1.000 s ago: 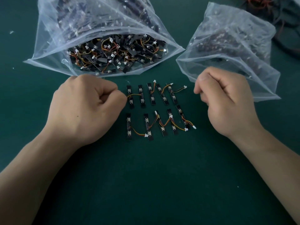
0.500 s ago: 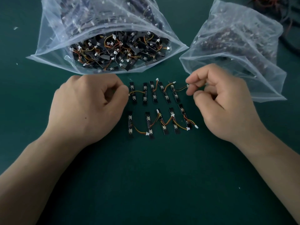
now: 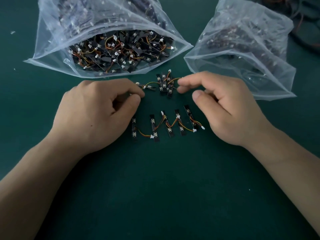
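Change: The upper chain (image 3: 164, 84) of small black boards lay as a spaced row half a second ago. It is now pushed together into a tight, overlapping cluster, and its leftmost board is turned sideways. The right hand (image 3: 225, 108) has travelled inward toward the left hand (image 3: 97, 115).
Left hand: It rests on the green mat (image 3: 164, 187) with its fingers curled. Forefinger and thumb close round the left end of the upper chain, though the forefinger hides the exact contact.
Right hand: The tips of its forefinger and middle finger pinch the orange-and-yellow wire at the right end of the upper chain. The thumb sits apart below them, and the other fingers are curled under.
Upper chain: It hangs between the two hands, just in front of the open bag's mouth, with a wire loop arching from the sideways board to the cluster.
Lower chain (image 3: 166, 126): Five boards lie flat on the mat between the wrists, roughly parallel and joined by zigzag wires. Neither hand touches them.
Open bag (image 3: 52, 40): This clear plastic bag is beyond the left hand, its mouth facing the person, full of loose boards and wires.
Second bag (image 3: 242, 54): Also clear, it is beyond the right hand, and its contents are dim through the plastic.
Cables (image 3: 304, 23): A dark tangle lies at the far right corner.
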`<state>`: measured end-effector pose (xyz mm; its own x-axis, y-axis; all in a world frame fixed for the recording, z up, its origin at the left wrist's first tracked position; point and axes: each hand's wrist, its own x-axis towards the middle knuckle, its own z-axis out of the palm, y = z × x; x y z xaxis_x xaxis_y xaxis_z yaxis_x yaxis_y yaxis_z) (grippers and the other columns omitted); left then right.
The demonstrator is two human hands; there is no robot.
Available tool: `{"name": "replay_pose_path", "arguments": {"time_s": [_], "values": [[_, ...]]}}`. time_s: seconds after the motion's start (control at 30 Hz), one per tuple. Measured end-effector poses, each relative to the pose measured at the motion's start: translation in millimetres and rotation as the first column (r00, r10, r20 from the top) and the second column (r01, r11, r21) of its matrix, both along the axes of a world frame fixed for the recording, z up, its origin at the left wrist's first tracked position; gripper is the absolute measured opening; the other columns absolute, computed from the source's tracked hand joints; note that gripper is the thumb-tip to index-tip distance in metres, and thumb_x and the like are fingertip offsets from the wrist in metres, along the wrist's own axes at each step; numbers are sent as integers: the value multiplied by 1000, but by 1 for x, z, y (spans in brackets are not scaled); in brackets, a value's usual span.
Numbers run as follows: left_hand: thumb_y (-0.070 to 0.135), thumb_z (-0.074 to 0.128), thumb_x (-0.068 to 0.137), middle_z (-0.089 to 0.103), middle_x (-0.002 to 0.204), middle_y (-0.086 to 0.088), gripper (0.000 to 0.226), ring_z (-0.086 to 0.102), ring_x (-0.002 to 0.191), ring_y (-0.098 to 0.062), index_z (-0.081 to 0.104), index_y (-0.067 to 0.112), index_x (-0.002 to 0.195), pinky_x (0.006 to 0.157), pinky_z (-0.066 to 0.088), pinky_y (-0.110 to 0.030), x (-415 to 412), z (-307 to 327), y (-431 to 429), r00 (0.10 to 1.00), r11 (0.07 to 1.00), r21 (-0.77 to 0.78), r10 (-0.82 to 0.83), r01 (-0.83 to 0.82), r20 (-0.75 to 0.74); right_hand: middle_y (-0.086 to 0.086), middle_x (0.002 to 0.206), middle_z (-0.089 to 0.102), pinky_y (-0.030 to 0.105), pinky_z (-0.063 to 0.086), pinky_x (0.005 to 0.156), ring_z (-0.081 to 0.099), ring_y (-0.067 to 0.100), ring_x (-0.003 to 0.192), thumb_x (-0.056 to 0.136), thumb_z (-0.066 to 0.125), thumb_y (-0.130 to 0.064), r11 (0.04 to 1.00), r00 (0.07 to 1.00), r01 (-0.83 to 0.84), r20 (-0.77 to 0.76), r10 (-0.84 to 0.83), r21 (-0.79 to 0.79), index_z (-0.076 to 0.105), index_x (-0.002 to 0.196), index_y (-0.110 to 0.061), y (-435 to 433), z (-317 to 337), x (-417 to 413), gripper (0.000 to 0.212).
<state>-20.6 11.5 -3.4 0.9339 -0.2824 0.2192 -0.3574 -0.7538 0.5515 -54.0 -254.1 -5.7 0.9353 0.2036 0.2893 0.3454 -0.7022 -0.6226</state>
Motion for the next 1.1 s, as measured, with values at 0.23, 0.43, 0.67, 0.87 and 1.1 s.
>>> {"name": "replay_pose_path", "arguments": {"time_s": [0.23, 0.43, 0.67, 0.87, 1.1], "values": [[39, 54, 92, 62, 77, 14, 30, 58, 67, -10, 65, 38, 120, 67, 51, -38, 1, -3, 1, 997, 997, -13, 73, -72, 32, -15, 103, 60, 29, 46, 81, 56, 1, 89, 105, 54, -28, 990, 990, 104, 103, -93, -100, 69, 124, -16, 3, -1, 3, 27], [45, 48, 100, 55, 116, 23, 38, 58, 95, -14, 65, 46, 133, 74, 44, -35, 2, -1, -1, 999, 990, 128, -52, 51, 9, -9, 146, 52, 28, 21, 111, 40, 12, 135, 109, 31, -50, 959, 998, -52, 30, 63, -278, 54, 150, -21, 7, 2, 2, 55], [22, 44, 101, 60, 140, 22, 46, 55, 128, -9, 64, 34, 141, 96, 42, -32, 7, -1, 2, 980, 975, 104, -201, 198, 14, -12, 156, 48, 41, 23, 119, 34, 8, 149, 104, 9, -67, 935, 983, -181, -50, 174, -304, 42, 159, -20, 4, 3, 3, 79], [24, 44, 98, 57, 94, 22, 57, 50, 96, -12, 51, 46, 149, 82, 34, -33, 6, 0, 4, 973, 970, 83, -223, 227, -53, -10, 160, 44, 43, 25, 120, 34, 9, 151, 105, 10, -67, 924, 971, -237, -53, 232, -301, 43, 158, -21, 5, 3, 2, 78], [26, 42, 100, 52, 144, 41, 63, 57, 117, -22, 35, 32, 162, 111, 40, -48, 4, 2, 3, 921, 922, 58, -375, 382, -103, -4, 158, 37, 46, 23, 121, 29, 15, 150, 103, 4, -68, 881, 967, -256, -103, 234, -397, 39, 161, -27, 7, 4, 3, 79]]}}
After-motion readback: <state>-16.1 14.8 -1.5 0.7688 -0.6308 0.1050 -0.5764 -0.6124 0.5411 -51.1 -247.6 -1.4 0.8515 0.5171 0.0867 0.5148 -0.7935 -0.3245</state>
